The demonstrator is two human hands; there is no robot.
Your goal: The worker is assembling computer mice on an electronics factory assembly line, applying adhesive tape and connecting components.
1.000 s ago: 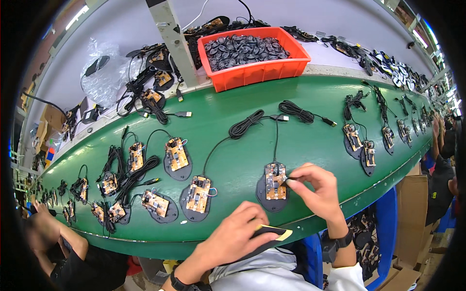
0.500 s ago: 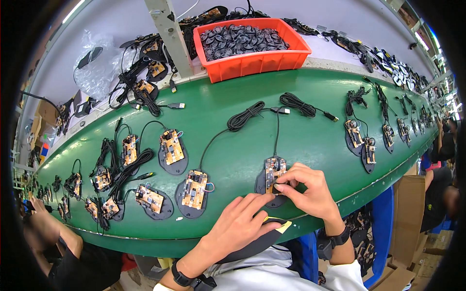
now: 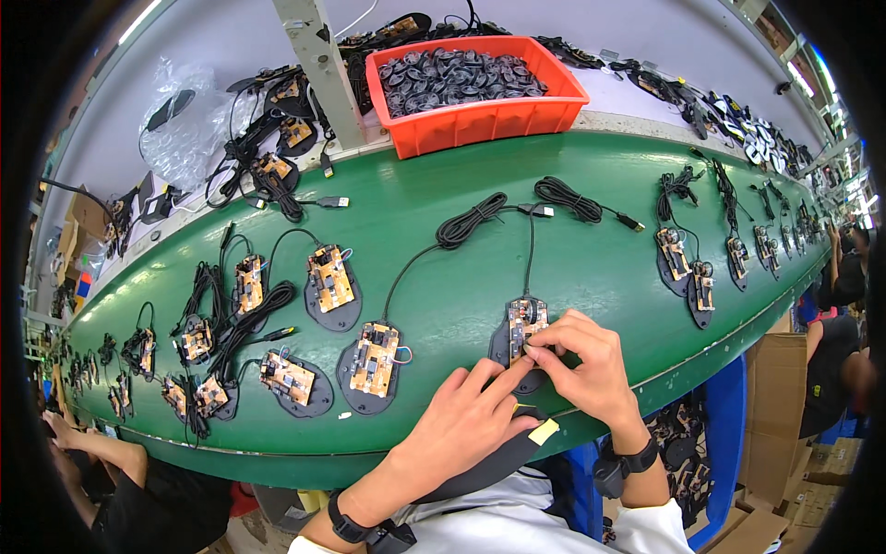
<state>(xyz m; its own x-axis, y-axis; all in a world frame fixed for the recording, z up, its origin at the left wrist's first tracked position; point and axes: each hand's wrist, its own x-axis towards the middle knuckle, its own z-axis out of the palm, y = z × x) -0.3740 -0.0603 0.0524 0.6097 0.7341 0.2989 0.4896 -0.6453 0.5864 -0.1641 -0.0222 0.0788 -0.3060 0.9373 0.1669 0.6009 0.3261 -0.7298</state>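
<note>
The circuit board (image 3: 527,325) sits in its black base shell on the green table (image 3: 591,212), near my edge, so I can reach it. My left hand (image 3: 466,427) steadies the shell while my right hand (image 3: 591,369) pinches the board.

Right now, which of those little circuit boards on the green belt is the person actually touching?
The board nearest the belt's near edge, under both hands: right hand pinches it, left hand reaches its lower end. The other boards lie untouched.
</note>
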